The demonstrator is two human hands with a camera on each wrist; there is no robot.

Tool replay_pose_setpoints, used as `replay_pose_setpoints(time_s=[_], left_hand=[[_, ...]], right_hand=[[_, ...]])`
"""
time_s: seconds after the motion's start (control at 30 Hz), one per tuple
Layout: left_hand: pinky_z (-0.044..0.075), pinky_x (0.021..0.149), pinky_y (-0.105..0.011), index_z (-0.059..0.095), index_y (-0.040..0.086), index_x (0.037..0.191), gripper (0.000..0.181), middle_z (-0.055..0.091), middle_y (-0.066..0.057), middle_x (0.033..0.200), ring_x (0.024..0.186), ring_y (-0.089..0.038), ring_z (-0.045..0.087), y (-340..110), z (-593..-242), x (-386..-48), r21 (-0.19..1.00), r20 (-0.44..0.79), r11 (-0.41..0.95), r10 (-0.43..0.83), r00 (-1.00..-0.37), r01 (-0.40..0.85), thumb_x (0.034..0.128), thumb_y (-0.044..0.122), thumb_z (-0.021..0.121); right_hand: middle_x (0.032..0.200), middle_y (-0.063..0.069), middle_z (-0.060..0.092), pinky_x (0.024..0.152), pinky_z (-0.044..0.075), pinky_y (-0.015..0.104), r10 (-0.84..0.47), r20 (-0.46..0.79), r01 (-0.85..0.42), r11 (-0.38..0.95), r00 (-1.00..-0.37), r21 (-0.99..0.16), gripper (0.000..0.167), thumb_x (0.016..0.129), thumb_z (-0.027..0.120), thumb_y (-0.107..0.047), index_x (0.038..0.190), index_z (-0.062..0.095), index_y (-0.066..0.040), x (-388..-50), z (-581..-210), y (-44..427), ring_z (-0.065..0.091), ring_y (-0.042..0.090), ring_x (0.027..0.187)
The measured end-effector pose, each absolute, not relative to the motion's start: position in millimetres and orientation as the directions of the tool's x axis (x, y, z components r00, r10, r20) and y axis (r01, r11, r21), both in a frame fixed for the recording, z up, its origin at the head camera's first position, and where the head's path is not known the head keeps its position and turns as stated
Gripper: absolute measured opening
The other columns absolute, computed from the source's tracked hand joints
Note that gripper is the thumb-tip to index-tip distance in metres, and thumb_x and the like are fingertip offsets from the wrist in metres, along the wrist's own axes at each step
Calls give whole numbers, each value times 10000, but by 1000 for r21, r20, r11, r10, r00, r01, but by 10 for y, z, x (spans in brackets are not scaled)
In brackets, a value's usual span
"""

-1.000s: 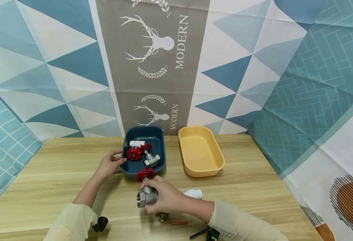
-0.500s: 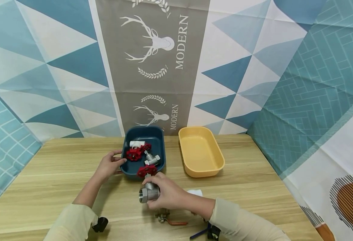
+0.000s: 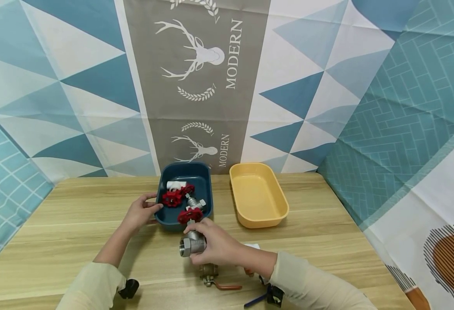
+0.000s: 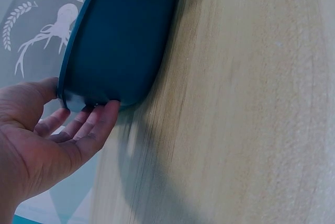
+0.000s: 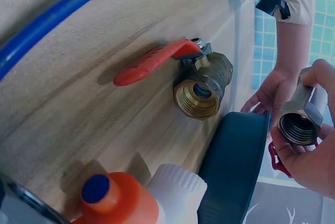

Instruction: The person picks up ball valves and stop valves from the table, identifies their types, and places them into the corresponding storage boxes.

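In the head view a dark blue bin [image 3: 185, 171] stands on the table, holding valves with red handwheels [image 3: 171, 198], a white fitting [image 3: 176, 185] and a small metal valve [image 3: 196, 203]. My left hand [image 3: 140, 213] grips the bin's left rim; in the left wrist view this hand [image 4: 57, 140] has its thumb at the rim and fingers against the outer wall [image 4: 118, 41]. My right hand [image 3: 220, 244] holds a metal valve [image 3: 196, 243] by its body, its red handwheel [image 3: 189, 215] over the bin's near edge. The right wrist view shows the held valve's threaded opening [image 5: 299, 127].
A yellow bin [image 3: 258, 194] stands right of the blue one. Near the right forearm lie a brass valve with an orange-red lever [image 3: 228, 287], a white fitting [image 5: 177, 190] with an orange part [image 5: 128, 200], and something with a blue handle [image 3: 254, 301].
My right hand has moved the metal valve slightly away from me and to the right, bringing its handwheel over the blue bin's near edge. The left hand has stayed at the rim.
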State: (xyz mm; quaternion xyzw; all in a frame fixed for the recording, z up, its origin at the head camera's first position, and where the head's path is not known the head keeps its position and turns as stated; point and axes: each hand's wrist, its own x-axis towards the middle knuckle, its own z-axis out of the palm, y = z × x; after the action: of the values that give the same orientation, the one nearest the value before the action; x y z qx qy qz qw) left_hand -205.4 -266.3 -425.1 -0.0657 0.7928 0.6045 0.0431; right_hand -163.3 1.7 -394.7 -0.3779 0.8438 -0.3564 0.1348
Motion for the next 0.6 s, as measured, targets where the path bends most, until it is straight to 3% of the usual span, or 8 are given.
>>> replay_pose_setpoints(time_s=[0.6], left_hand=[[576,755,-421,273,-18,1424,560,454,-345,1298,923,-206,657,-2689,-4292,-2075,954,-138,261,-47,-989,-146,955,155,526]], right_hand=[[1062,-14,488,725,441,127,-719,104,-582,460,-687,-670,529,730,749,-200,1214,541,-246,-1681,-3891,20,474,46,881]])
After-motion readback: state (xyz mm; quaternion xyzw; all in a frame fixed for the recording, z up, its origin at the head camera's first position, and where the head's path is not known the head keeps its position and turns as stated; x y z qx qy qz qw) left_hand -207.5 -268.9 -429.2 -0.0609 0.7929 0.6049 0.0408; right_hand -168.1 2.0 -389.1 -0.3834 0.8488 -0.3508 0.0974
